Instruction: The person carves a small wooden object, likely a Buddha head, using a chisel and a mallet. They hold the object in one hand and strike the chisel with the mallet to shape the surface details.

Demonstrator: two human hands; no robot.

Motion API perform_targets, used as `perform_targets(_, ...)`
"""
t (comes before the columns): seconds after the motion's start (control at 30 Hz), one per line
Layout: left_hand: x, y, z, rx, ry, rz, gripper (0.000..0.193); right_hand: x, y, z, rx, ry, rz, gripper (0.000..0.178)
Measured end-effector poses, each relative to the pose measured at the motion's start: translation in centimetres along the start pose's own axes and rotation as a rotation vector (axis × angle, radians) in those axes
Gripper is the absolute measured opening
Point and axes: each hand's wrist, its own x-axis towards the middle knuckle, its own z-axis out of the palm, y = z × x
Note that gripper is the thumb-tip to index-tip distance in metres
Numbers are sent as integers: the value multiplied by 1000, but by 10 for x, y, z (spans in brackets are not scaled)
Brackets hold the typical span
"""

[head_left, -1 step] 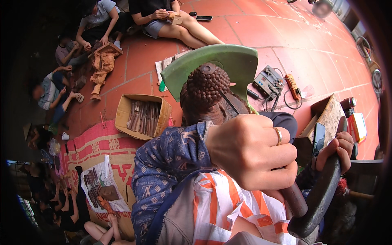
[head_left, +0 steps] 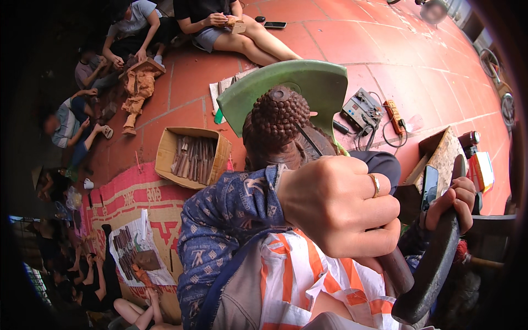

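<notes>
Club, lower right of frame: lower end just slid slightly right and down. Both grips unchanged; I read small adjustment mid-work. Right hand wrapped round club: dark, curved, dull sheen. Left hand fisted round chisel, slim dark blade slanting toward brown carved head, upper centre: knobbly curls, looks wooden. Green panel beyond, smooth, curved.

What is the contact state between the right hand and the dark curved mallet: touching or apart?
Touching. The head view shows the right hand wrapped around the upper part of the dark curved mallet, with no visible gap.
</notes>
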Motion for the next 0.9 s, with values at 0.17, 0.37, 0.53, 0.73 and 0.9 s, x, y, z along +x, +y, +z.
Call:
perform_targets(0.17, 0, -1, -2, 13, -17, 3, 35, 2, -2, 0, -94, -57, -2, 24)
perform_targets(0.37, -1, 0, -1, 64, -105, -24, 30, -8, 3, 9, -43, 4, 60, 24)
perform_targets(0.53, -4, -4, 7, 255, -440, -41, 24, -23, 8, 8, 138, 42, 215, 23)
perform_targets(0.73, 11, 2, 18, 133, -302, -127, 25, -42, 11, 30, 351, 55, 324, 24)
perform_targets(0.9, 20, -1, 18, 190, -232, -213, 29, -46, 11, 38, 398, -16, 500, 23)
